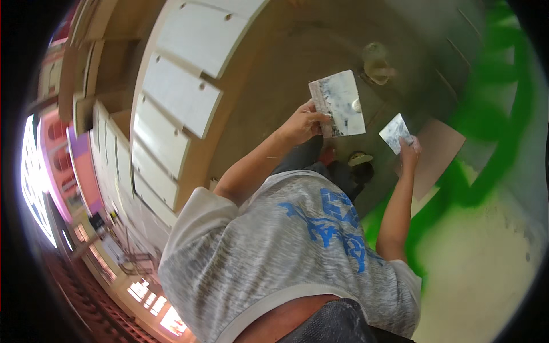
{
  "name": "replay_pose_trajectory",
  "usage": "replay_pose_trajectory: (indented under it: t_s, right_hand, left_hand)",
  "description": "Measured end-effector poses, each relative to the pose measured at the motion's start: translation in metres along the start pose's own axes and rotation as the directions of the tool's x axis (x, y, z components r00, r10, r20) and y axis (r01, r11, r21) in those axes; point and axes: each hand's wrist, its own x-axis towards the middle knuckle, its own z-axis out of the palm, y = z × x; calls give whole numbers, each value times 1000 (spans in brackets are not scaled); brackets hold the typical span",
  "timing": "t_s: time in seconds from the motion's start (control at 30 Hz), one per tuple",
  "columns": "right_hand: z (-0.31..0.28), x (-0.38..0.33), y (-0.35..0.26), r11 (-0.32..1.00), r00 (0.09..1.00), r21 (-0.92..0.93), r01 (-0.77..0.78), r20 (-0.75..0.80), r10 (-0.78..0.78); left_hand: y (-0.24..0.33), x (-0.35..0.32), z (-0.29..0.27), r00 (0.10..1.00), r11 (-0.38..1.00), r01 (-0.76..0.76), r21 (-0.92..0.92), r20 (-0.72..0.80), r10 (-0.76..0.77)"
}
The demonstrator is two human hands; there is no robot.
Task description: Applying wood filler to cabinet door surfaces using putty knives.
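Note:
My left hand (304,123) is closed on the edge of a flat rectangular plate (342,106), whitish with grey smears that look like putty and a brownish strip along the held edge. In my right hand (410,150) is a smaller flat metal scraper (396,134), shiny and partly smeared, pinched near one corner. The two tools are apart, and both are held out in front of my body. Beyond the scraper is a pinkish-brown rectangular patch (439,153) at the wall. Its handle, if there is one, is hidden by my fingers.
White cabinet panels (177,94) with round holes line the left side. On the right stands a wall with broad green paint (492,114) and a pale area (474,246). A pale, blurred container (375,62) rests on the brown floor (274,74) ahead. A shoe (359,158) shows below me.

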Motion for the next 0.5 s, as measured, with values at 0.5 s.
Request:
replay_pose_trajectory:
  t_s: [0.5]
  right_hand:
    - [114,107,9,862,908,-466,-200,241,342]
  left_hand:
    - [-4,36,-75,948,977,171,-130,-248,-199]
